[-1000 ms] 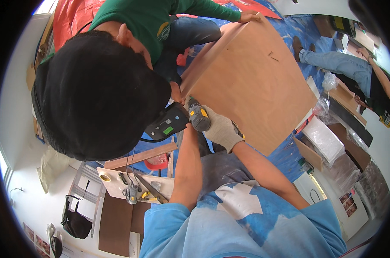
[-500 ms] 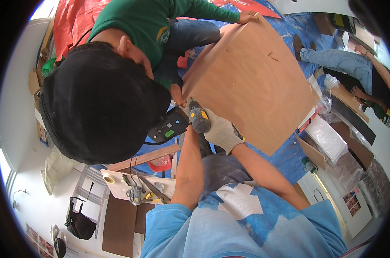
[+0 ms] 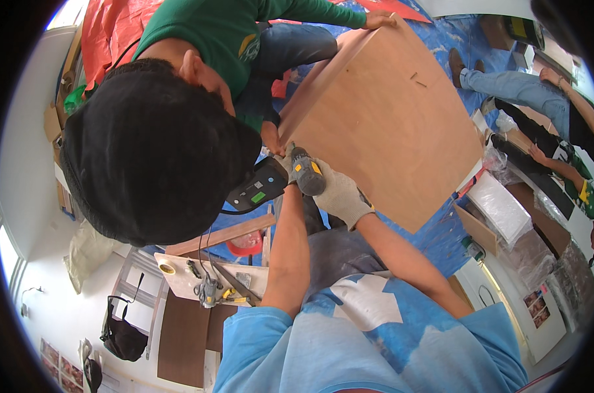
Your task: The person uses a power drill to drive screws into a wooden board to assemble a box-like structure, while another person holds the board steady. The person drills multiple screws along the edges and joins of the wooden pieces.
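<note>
A gloved right hand, my right hand [image 3: 339, 196], is wrapped round a grey and yellow cordless drill [image 3: 307, 173]. The drill's chuck points at the near left corner of a large light-brown wooden panel [image 3: 382, 124]. Beside the chuck is my left hand [image 3: 284, 165], also gloved; the drill hides most of its fingers, and I cannot see what they hold. Close by, a co-worker's hand [image 3: 271, 136] rests at the panel's near corner. That person's other hand [image 3: 380, 20] lies on its far corner. Two small thin dark pieces [image 3: 418, 80] lie on the panel.
The co-worker's black cap [image 3: 156, 154] fills the left, close to my arms. A narrow board [image 3: 172, 278] carries a corded tool, a saw and tape. Wrapped panels [image 3: 500, 204] and other people are at the right. Blue sheeting [image 3: 434, 242] covers the floor.
The drill and my right hand have shifted slightly right, with the drill still by the panel's corner. At the right, another person's arm and legs have come further into view.
</note>
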